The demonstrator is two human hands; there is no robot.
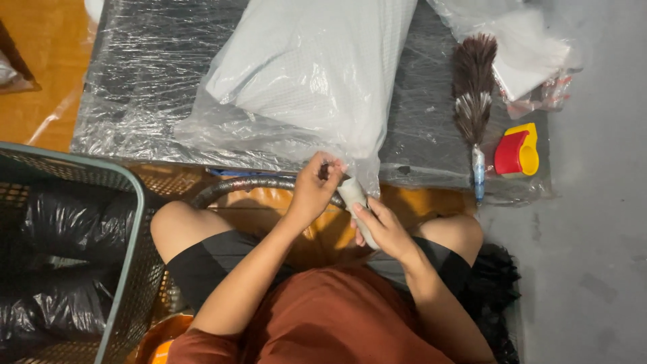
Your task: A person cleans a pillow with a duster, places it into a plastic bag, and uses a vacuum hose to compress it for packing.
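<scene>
A white pillow-like bundle in a clear plastic bag lies on a dark surface wrapped in plastic film. The bag's open end is twisted into a neck near my lap. My left hand pinches the twisted plastic at the top, with a small dark item at its fingertips. Just below, my right hand is closed around the lower part of the twisted neck.
A brown feather duster lies right of the bag, beside a red and yellow tape dispenser. Another plastic-bagged white item sits at top right. A wire basket with a black bag stands at left. Grey floor at right.
</scene>
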